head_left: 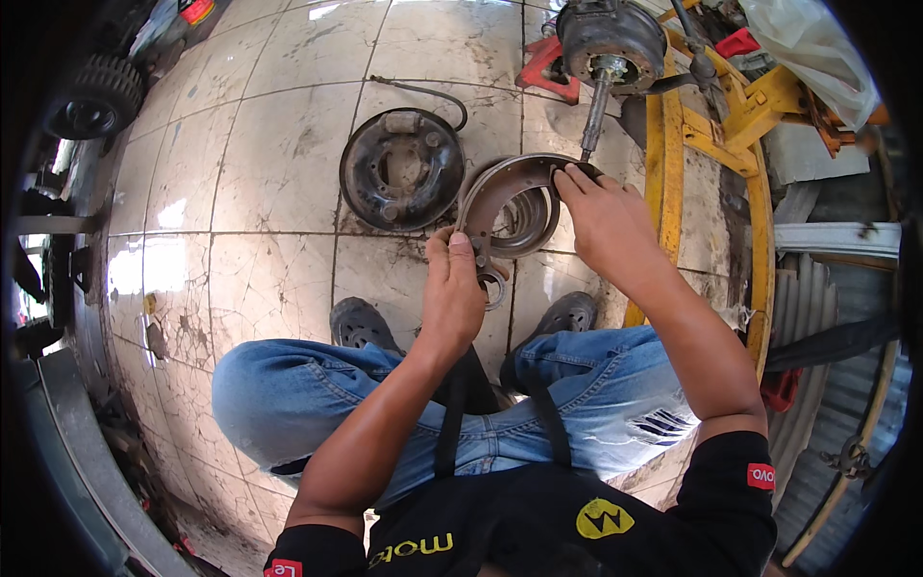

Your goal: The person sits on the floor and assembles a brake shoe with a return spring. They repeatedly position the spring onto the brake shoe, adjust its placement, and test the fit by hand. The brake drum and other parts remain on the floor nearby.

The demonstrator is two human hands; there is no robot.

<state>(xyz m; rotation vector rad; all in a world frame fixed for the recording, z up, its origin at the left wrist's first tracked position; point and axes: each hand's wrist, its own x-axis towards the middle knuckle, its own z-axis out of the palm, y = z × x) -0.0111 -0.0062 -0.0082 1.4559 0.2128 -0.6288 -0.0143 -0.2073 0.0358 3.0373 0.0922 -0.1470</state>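
Person squats on a tiled floor [279, 173], both hands raised over the knees. Landmark: the backing plate [402, 168], a round dark disc lying flat on the tiles.

Brake shoe [510, 178]: curved, rusty-brown arc, held in the air just right of the plate, not touching it. Its lower end hangs toward the person, its upper end arcs away to the right.

Left hand [452, 288]: clenched on the shoe's lower end, thumb on top, below and right of the plate. A small ring-like part [494, 286] shows just beside the fingers; whether it hangs from the shoe cannot be told.

Right hand [606, 226]: fingertips pinch the shoe's upper end, well right of the plate.

Drum [524, 219]: lies on the floor just right of the plate, seen through the shoe's arc.

Hub [611, 38]: up and right of the plate, its shaft pointing down toward the shoe's upper end. Yellow frame [668, 144] further right. Wheel [96, 96] far left of the plate. A hose [423, 91] curls above the plate.
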